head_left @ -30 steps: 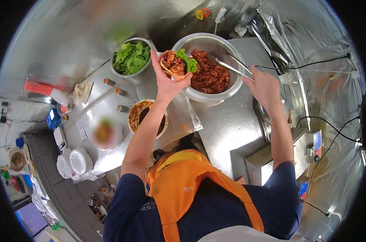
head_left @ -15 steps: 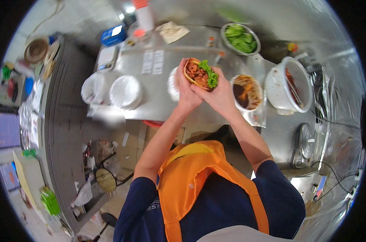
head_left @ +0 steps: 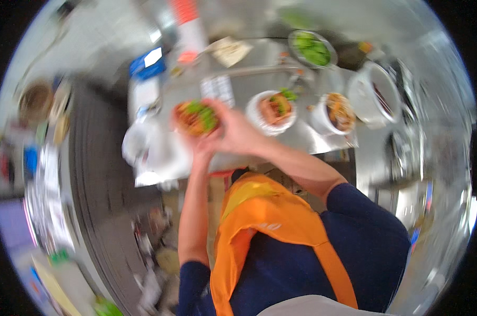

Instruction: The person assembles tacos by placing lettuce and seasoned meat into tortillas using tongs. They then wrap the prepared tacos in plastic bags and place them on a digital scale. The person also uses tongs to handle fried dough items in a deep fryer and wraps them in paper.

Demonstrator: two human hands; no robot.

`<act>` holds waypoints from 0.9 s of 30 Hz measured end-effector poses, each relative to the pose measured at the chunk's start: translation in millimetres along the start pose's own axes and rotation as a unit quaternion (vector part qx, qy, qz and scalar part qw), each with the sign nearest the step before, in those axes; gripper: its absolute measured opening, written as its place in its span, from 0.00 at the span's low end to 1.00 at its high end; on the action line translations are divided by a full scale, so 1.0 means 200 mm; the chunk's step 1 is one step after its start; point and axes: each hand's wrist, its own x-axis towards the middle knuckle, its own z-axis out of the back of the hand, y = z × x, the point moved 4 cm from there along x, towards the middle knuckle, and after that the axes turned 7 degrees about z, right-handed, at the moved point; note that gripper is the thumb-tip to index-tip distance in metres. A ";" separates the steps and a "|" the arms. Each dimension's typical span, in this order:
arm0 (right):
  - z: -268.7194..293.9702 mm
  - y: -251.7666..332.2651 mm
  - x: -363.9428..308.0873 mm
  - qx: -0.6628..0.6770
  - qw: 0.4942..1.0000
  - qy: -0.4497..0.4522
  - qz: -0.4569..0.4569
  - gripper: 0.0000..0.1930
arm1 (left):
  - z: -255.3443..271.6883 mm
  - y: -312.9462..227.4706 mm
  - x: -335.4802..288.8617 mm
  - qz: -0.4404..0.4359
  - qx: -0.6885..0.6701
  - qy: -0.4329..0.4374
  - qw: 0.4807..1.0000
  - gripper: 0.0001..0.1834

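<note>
Both hands on the filled wrap, out over the table's left side

And here it is: the person has a filled wrap (head_left: 196, 117) caught between two hands, high over the left part of the steel table (head_left: 241, 89). The left hand (head_left: 202, 143) sits below and at the near side; the right hand (head_left: 234, 126) closes in from the right. Both are curled round it, gripping, though motion blur smears the fingertips and it is impossible to tell exactly where each one presses. Up top, brown filling and a green leaf face the camera.

To the right, just beyond the right hand, a second wrap (head_left: 275, 108) lies in a white dish (head_left: 255, 124). Further along come the sauce tub (head_left: 322, 120), the big pale pot (head_left: 358, 89) and the bowl of leaves (head_left: 313, 48). On the other flank, pale round dishes (head_left: 138, 142) stand near the hands, too smeared to count.

The step in hand looks like carrying or setting down a wrap that appears already filled. Judging by that dished neighbour, the next move seems to call for a dish under this one too: open end up, an even squeeze, a gentle release. Too tight, and filling could spill over the rim. Whether the wrap's base touches anything below, the blur won't say.
</note>
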 end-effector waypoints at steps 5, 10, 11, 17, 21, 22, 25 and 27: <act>0.10 -0.27 0.05 -0.036 0.992 -0.113 0.042 0.46 | 0.15 -0.05 0.20 -0.013 0.047 0.006 0.999 0.59; 0.29 -0.33 -0.08 -0.092 0.962 -0.254 -0.034 0.36 | -0.04 0.02 0.29 0.042 0.039 0.086 0.995 0.61; 0.28 -0.31 -0.12 -0.099 0.956 -0.269 -0.057 0.35 | -0.06 0.06 0.30 0.034 0.046 0.115 0.992 0.61; 0.47 -0.20 -0.55 -0.145 0.905 -0.383 -0.119 0.22 | -0.46 0.18 0.00 0.080 -0.056 0.361 0.927 0.61; 0.96 -0.14 -0.81 -0.181 0.839 -0.488 -0.159 0.12 | -0.72 0.06 -0.25 0.283 -0.153 0.459 0.828 0.62; 1.17 -0.19 -0.90 -0.245 0.835 -0.481 -0.105 0.10 | -0.79 0.05 -0.30 0.264 -0.133 0.479 0.827 0.61; 1.87 -0.43 -1.09 -0.395 0.742 -0.487 -0.237 0.11 | -0.99 0.03 -0.40 0.295 -0.169 0.492 0.801 0.63; 2.35 -0.73 -1.23 -0.468 0.686 -0.438 -0.343 0.10 | -1.14 0.08 -0.40 0.261 -0.129 0.492 0.820 0.65</act>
